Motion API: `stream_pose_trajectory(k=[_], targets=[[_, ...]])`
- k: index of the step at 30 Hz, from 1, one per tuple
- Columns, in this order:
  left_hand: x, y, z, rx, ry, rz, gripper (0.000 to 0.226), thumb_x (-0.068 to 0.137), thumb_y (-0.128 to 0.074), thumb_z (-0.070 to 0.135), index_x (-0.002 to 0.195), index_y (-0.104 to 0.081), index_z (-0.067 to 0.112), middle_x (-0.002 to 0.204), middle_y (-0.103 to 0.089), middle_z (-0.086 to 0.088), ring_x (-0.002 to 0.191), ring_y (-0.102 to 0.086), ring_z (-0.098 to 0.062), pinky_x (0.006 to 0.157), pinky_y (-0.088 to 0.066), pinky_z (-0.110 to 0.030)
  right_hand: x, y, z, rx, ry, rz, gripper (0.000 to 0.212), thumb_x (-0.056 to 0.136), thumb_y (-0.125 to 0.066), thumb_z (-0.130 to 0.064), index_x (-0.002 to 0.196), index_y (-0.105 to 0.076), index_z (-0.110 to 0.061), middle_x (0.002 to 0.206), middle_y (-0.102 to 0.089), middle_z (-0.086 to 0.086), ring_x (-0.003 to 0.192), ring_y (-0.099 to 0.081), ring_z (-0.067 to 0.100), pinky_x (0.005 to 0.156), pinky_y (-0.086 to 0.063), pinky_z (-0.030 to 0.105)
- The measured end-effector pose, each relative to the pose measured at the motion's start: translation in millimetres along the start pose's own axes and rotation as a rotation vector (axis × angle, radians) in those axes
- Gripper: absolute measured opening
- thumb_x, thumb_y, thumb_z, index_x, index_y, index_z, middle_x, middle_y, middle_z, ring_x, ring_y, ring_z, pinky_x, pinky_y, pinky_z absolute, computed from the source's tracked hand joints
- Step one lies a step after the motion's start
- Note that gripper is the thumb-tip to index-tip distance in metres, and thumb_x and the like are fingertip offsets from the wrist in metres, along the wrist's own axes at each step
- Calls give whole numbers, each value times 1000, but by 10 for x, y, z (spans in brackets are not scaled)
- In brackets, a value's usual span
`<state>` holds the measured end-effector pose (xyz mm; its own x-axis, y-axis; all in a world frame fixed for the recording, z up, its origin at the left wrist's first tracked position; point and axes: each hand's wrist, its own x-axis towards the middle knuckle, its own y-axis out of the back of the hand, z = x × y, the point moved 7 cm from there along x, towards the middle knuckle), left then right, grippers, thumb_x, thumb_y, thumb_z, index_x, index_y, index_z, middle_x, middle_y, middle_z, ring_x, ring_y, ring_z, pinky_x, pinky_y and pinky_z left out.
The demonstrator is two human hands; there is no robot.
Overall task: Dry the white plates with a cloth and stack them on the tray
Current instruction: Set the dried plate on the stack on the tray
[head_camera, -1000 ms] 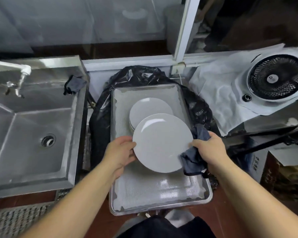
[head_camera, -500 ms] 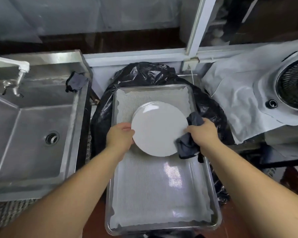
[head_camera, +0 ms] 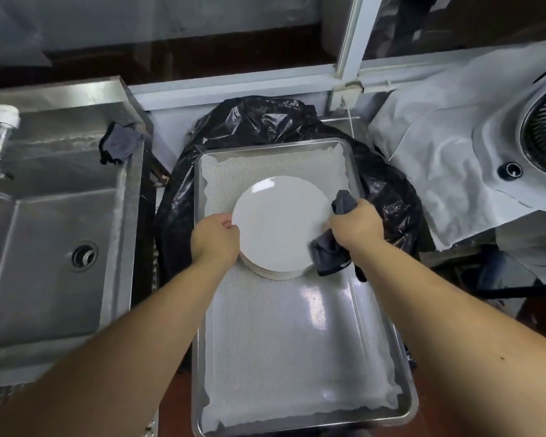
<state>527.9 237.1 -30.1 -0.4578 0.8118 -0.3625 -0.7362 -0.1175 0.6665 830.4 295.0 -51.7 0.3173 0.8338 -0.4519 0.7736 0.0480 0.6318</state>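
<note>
Top plate [head_camera: 281,222]: white, smooth, semi-gloss glaze, faint highlight at far rim. Tray [head_camera: 404,367]: bare metal, brushed, dull sheen on rim. Tray liner [head_camera: 297,357]: pale fine-mesh mat, textured, patchy glare. Cloth [head_camera: 330,252]: dark grey fabric, matt, soft folds. Bin bag [head_camera: 265,121]: black plastic film, glossy, crinkled. Sink [head_camera: 44,216]: stainless steel, brushed. Rag [head_camera: 119,146] on sink edge: dark matt fabric. Cover sheet [head_camera: 438,171]: white matt, creased.

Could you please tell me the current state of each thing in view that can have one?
Top plate: on the stack, held at both edges.
Stack of plates: on the tray.
Tray: lined.
Left hand: gripping the plate's rim.
Right hand: gripping the dark cloth.
Sink: holds no dishes.
</note>
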Motion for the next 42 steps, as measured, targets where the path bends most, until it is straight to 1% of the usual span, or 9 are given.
stream_pose_trajectory(k=[3,8,16,18,23,26,29,37,42], targets=[[36,-47,-31,-15,-17,-3,33,93,-54,4,92,-77,28,93,-78,-6,85,-72,-30,76,-64,-44,-1,-31,6,-20,-2,19,22,88,-65,-15,83,-47,-26,87,-60,0,76,-59,17,61,-44,32],[95,-70,-99,-40,-23,20,37,92,-53,5,88,-77,33,78,-73,8,70,-66,-19,62,-52,-28,-35,-89,-23,-96,31,12,17,87,-64,-21,101,-55,-18,94,-64,3,90,-64,31,82,-55,40],[4,-56,-176,-128,11,-86,25,94,-59,8,78,-65,26,71,-62,23,66,-56,-9,56,-46,-21,-219,160,9,27,47,67,21,84,-69,-24,101,-57,-20,87,-60,-4,74,-55,12,59,-38,29],[-80,0,-206,-166,20,-89,16,94,-59,9,88,-70,19,72,-61,19,66,-57,-15,56,-45,-21,-299,269,48,81,18,98,24,84,-70,-24,104,-59,-20,90,-62,-3,75,-56,11,58,-36,27],[-400,119,-210,-228,-28,-136,27,98,-66,22,88,-60,46,100,-61,26,89,-70,-22,77,-61,-42,-519,465,161,156,-7,110,23,84,-69,-21,103,-58,-14,93,-66,6,82,-62,27,66,-48,35],[-573,168,-227,-236,-60,-138,26,98,-67,23,111,-59,45,104,-59,28,92,-68,-16,74,-58,-34,-663,549,219,199,-9,97,29,86,-71,-20,113,-60,-14,103,-70,11,92,-67,30,82,-57,45],[-737,183,-244,-270,-67,-159,31,97,-68,22,122,-64,40,112,-63,25,96,-68,-15,74,-54,-31,-813,593,268,268,2,76,34,86,-74,-20,114,-56,-16,103,-67,6,84,-63,21,74,-52,39],[-1202,162,-311,-314,-21,-184,38,98,-68,21,134,-66,31,117,-67,21,87,-70,-14,60,-52,-23,-1206,553,332,562,36,-190,30,83,-75,-7,109,-60,-11,95,-67,9,82,-65,22,75,-53,38],[-1424,154,-299,-326,12,-173,40,97,-64,17,136,-67,25,121,-69,9,100,-71,-16,86,-63,-39,-1471,431,286,746,10,-481,22,85,-69,2,100,-61,-11,81,-62,8,73,-62,21,67,-52,33]])
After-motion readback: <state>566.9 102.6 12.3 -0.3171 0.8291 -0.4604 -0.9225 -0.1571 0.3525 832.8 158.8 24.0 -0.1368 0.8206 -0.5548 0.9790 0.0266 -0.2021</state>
